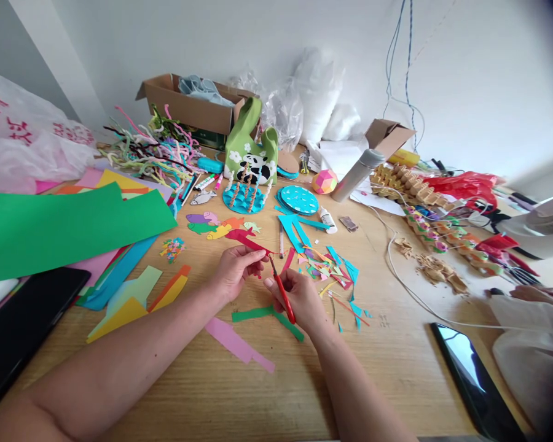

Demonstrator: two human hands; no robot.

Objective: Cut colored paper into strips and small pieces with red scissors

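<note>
Pinched in my left hand (239, 268) is a strip of red paper (252, 245), its right end by the scissor blades. My right hand (301, 299) grips red-handled scissors (283, 294), with the blades pointing up and left toward that paper. Just beyond my left hand lie several paper fish (219, 232) in purple, green, yellow, orange and red. Tiny red bits lie under the fingers. Close by my right hand are green paper strips (253, 314) and a pink paper piece (233, 344). Colourful scraps (325, 267) are scattered to its right.
Coloured sheets (74, 224) and a black tablet-like device (32, 325) are on the left. A panda bag (251, 153), blue discs (298, 200) and a grey flask (357, 175) stand behind. To the right are a phone (472, 374) and a white cable (408, 291).
</note>
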